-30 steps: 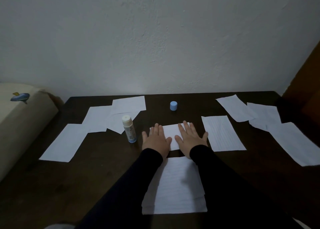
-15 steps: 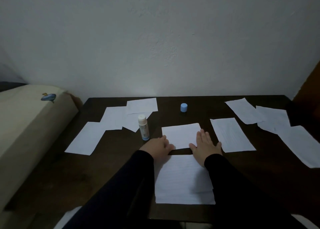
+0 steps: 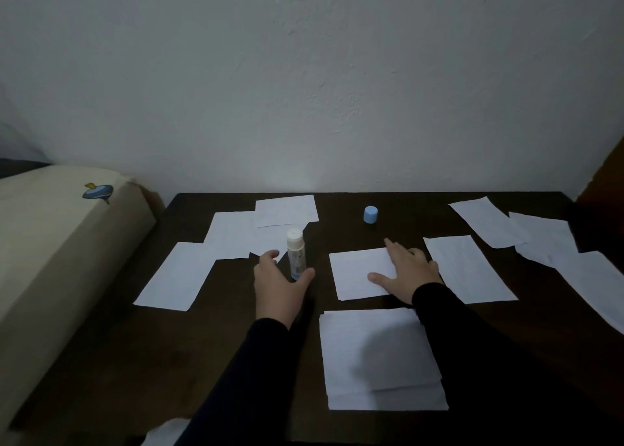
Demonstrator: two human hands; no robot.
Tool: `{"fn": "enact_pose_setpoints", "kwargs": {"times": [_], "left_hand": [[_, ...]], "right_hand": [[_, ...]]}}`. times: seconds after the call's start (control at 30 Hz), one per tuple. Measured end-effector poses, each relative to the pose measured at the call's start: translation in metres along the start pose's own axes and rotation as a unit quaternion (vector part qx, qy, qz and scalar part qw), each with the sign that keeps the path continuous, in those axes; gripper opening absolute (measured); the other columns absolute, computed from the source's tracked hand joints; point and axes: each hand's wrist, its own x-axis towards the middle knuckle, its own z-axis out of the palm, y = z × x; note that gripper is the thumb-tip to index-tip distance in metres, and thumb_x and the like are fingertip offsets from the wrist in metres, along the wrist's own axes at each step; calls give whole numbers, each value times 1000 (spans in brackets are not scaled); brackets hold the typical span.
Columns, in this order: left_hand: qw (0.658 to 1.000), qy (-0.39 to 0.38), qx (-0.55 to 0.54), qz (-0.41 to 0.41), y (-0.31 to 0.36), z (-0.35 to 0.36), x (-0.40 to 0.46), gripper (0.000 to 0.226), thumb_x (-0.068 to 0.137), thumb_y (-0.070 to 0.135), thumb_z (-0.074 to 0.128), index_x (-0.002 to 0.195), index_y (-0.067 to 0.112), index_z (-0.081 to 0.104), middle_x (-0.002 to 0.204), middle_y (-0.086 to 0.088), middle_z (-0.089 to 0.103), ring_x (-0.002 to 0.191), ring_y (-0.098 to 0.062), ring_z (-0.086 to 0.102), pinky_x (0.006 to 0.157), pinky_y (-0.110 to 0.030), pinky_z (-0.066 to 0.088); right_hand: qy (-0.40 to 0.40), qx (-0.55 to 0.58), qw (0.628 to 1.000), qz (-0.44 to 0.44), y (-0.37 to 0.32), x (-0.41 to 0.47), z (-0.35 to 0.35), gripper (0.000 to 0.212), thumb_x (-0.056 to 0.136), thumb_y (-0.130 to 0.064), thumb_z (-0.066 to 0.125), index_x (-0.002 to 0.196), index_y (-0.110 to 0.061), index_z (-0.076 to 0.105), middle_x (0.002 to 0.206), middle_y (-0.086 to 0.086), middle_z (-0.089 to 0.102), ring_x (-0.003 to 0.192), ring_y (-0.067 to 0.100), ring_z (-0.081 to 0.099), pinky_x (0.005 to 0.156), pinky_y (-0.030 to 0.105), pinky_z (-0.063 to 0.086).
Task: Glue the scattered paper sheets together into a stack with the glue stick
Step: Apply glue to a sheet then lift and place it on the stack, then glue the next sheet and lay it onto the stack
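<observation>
An uncapped white glue stick (image 3: 295,254) stands upright on the dark table (image 3: 236,337). My left hand (image 3: 279,287) is spread around its base, thumb to the right and fingers to the left, not closed on it. My right hand (image 3: 407,271) lies flat on the right part of a small white sheet (image 3: 359,271). A stack of sheets (image 3: 378,361) sits near the front edge, partly under my right sleeve. The blue cap (image 3: 370,214) stands apart at the back.
Several loose sheets lie at the left (image 3: 175,277) and back left (image 3: 285,209). More lie to the right (image 3: 467,270) and far right (image 3: 540,239). A beige cushion (image 3: 50,260) borders the table's left side. A wall rises behind.
My left hand has left the small sheet and moved left to the glue stick. My right hand has slid to the sheet's right side. The camera has shifted left.
</observation>
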Motion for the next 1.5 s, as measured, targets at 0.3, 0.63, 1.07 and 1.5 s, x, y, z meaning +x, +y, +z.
{"fn": "enact_pose_setpoints", "kwargs": {"times": [0.3,0.63,1.07,1.5], "left_hand": [[997,-66,-5,28,1,2,8,44,93,26,61,135,22,45,134,-1,54,116,-18,53,97,-33,44],[996,-51,-60,42,13,-6,5,46,96,33,54,139,21,39,139,-4,50,123,-22,51,97,-37,48],[992,-85,-26,94,12,6,-24,42,94,33,57,133,22,46,130,-1,56,105,-10,52,83,-26,46],[977,-113,37,178,17,20,-36,39,91,32,62,127,25,51,122,7,59,106,-8,55,89,-30,49]], "right_hand": [[58,98,993,30,-1,-11,4,71,89,-48,59,149,-31,26,149,-1,39,136,23,34,111,43,31],[148,349,925,-9,4,-58,-34,44,95,-19,57,137,-28,48,139,-2,48,129,19,42,106,35,35],[98,113,988,39,34,-90,-12,64,85,-55,61,142,-37,38,148,-7,33,136,18,29,111,45,27],[90,79,950,287,91,-42,-7,63,91,-56,48,144,-24,38,148,8,34,134,29,31,107,51,30]]}}
